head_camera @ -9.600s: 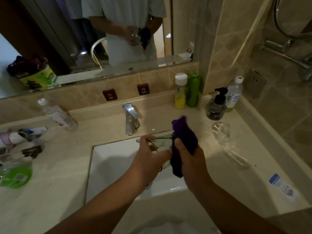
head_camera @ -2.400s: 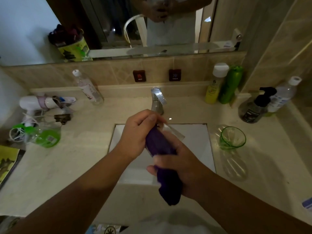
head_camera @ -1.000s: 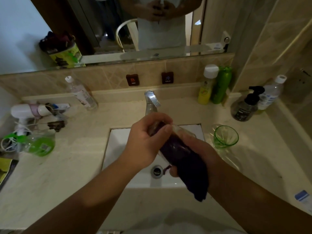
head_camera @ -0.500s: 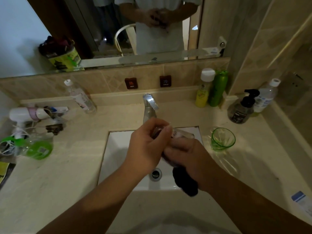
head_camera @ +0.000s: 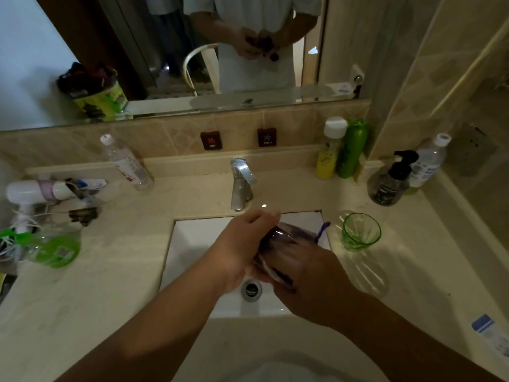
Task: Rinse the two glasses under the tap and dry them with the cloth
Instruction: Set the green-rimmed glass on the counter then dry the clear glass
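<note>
Over the white sink (head_camera: pixel 192 244), my left hand (head_camera: pixel 242 249) grips a clear glass (head_camera: pixel 278 238) lying on its side. The purple cloth (head_camera: pixel 303 234) is stuffed inside the glass, with one corner poking out past its rim. My right hand (head_camera: pixel 311 282) is closed on the cloth at the mouth of the glass. A green glass (head_camera: pixel 360 232) stands upright on the counter to the right of the sink. The chrome tap (head_camera: pixel 241 183) is behind my hands; I see no water running.
Beige counter (head_camera: pixel 124 271) around the sink. At the back right stand a yellow bottle (head_camera: pixel 329 153), a green bottle (head_camera: pixel 354 150), a black pump bottle (head_camera: pixel 389 183) and a clear bottle (head_camera: pixel 428 164). On the left are a plastic bottle (head_camera: pixel 126 164), a hairdryer (head_camera: pixel 35 191) and green packaging (head_camera: pixel 55 250).
The cloth, which hung below my right hand, has gone deeper into the glass. My right hand has moved up against the glass mouth.
</note>
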